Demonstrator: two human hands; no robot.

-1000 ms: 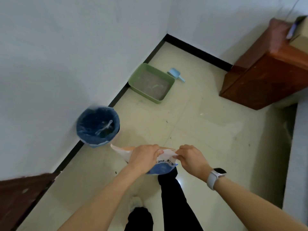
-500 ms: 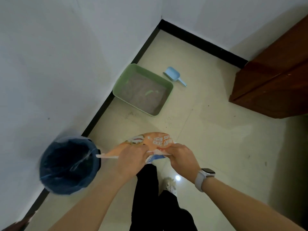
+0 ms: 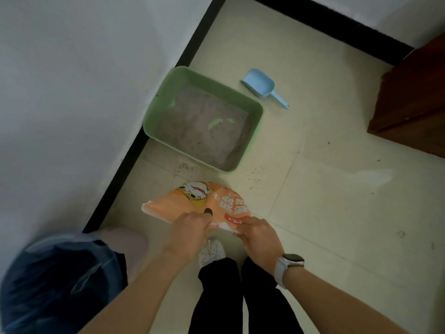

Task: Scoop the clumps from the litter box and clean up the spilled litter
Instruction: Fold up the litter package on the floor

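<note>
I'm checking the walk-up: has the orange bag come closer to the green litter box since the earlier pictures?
Yes. The orange bag, held by both hands, now sits just short of the green litter box, closer than before.

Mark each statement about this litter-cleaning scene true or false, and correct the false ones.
1. Both hands, left hand and right hand, grip the orange bag. True.
2. The blue scoop lies inside the green litter box. False: it lies on the floor beside the box.
3. Spilled litter dots the floor near the box. True.
4. The bin has no liner. False: a blue bag lines it.
</note>
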